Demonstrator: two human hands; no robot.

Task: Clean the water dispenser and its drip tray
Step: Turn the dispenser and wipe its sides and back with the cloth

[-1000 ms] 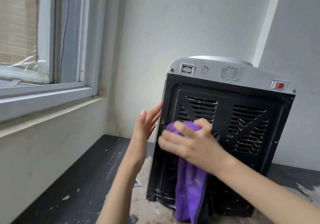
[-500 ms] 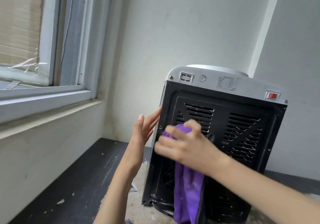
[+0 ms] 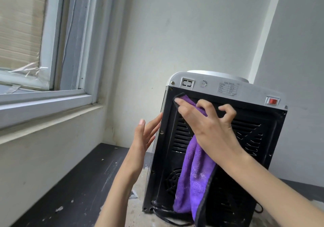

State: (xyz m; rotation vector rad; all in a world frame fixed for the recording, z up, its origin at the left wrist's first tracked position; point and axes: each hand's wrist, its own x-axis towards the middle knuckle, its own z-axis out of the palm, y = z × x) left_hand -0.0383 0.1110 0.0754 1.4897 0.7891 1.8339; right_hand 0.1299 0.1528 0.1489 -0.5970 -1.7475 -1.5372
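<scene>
The water dispenser (image 3: 250,139) stands on a dark table with its black vented back panel facing me and a grey top strip bearing a red switch (image 3: 272,101). My right hand (image 3: 206,121) holds a purple cloth (image 3: 194,179) against the upper left corner of the back panel, and the rest of the cloth hangs down the panel. My left hand (image 3: 145,139) rests with straight fingers against the dispenser's left side edge. The drip tray is out of sight.
A window (image 3: 57,39) with a pale sill is at the left, over a white wall. The dark table (image 3: 73,191) is flecked with paint chips. A black power cord (image 3: 166,218) lies at the dispenser's base. White walls close in behind and to the right.
My right hand has slid the cloth up from the middle left of the back panel to its upper left corner. My left hand stays on the side edge.
</scene>
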